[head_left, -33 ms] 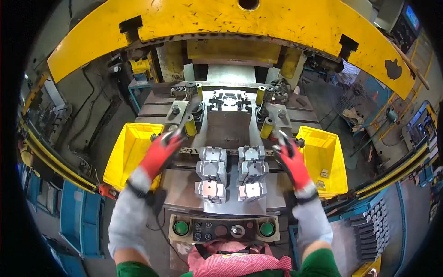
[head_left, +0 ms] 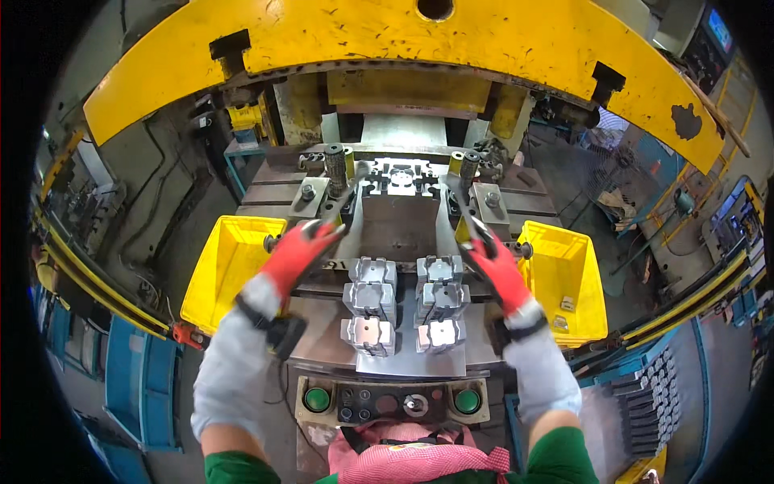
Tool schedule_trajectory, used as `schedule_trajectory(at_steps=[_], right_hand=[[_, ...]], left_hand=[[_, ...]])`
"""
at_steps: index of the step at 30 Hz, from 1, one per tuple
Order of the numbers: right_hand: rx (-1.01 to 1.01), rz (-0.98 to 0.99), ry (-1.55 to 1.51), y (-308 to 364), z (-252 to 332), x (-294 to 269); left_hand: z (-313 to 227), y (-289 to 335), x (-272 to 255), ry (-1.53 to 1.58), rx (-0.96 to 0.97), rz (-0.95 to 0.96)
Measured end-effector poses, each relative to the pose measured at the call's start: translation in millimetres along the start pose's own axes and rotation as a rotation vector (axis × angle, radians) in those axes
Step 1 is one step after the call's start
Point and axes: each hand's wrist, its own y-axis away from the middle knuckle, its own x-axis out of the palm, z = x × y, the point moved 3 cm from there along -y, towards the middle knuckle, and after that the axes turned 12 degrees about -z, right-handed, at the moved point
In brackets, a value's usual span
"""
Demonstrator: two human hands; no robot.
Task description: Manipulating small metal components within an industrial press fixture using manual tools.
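- Holding one slender grey tool per hand, you have your gloved left hand [head_left: 300, 250] over the left side of the press table [head_left: 524, 202] and your gloved right hand [head_left: 498, 266] over its right side.
- Fingers: closed on the left tool [head_left: 351, 198] and the right tool [head_left: 456, 198], as far as the blur lets you see; exact grip, and what the tips touch, cannot be told.
- Plate with dark cut-outs [head_left: 401, 171]: middle of the table, toward its far edge, just beyond both tools.
- In the way: left dark post [head_left: 334, 165] and right dark post [head_left: 469, 168] flank that plate; a yellow beam [head_left: 387, 40] arches above the far side.
- Beside the table's left edge, the left bin [head_left: 205, 278]; beside its right edge, the right bin [head_left: 592, 290], two small pieces in its near part.
- Between your forearms, stacked grey parts [head_left: 369, 298] on a metal sheet [head_left: 407, 365], the nearest pair by its near edge.
- Below that edge, a control panel [head_left: 439, 411].
- Count: two tools, two dark posts, two yellow bins, six stacks in two columns of three, two green buttons [head_left: 317, 398] at the panel's ends.
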Motion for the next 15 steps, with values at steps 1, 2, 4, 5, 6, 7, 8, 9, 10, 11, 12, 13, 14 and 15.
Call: schedule_trajectory(at_steps=[1,2,4,5,6,7,8,9,10,11,12,13,14,15], right_hand=[[0.064,0.027,0.122,-25,2,21],[-0.067,0.025,0.145,-54,-4,31],[0.040,0.105,0.282,-95,-14,78],[0.074,0.060,0.394,-118,-35,73],[0.105,0.052,0.488,-123,-36,83],[0.115,0.039,0.354,-122,-35,84],[0.124,0.026,0.220,-121,-33,81],[0.140,0.018,0.086,-117,-31,82],[-0.092,-0.151,0.275,-118,-38,39],[0.059,-0.093,0.083,-78,9,51],[-0.013,-0.176,0.077,-50,32,32],[-0.067,-0.267,0.084,-25,42,11],[0.025,-0.231,-0.061,-5,26,-23],[0.048,-0.324,-0.099,23,25,-46]], left_hand=[[-12,-19,27,0.137,-0.221,0.087],[-32,-33,51,0.141,-0.217,0.122],[21,-89,76,0.149,-0.178,0.036],[10,-99,102,0.103,-0.204,0.057],[12,-100,107,0.045,-0.248,0.044],[19,-104,106,0.037,-0.230,0.019],[26,-109,103,0.029,-0.210,-0.006],[37,-112,101,0.019,-0.199,-0.032],[-8,-82,111,0.270,-0.115,-0.103],[-1,-62,70,0.323,-0.150,-0.150],[0,-45,43,0.393,-0.160,-0.159],[20,-34,25,0.374,-0.091,-0.228],[27,-15,13,0.368,-0.151,-0.234],[34,8,-6,0.357,-0.211,-0.252]])
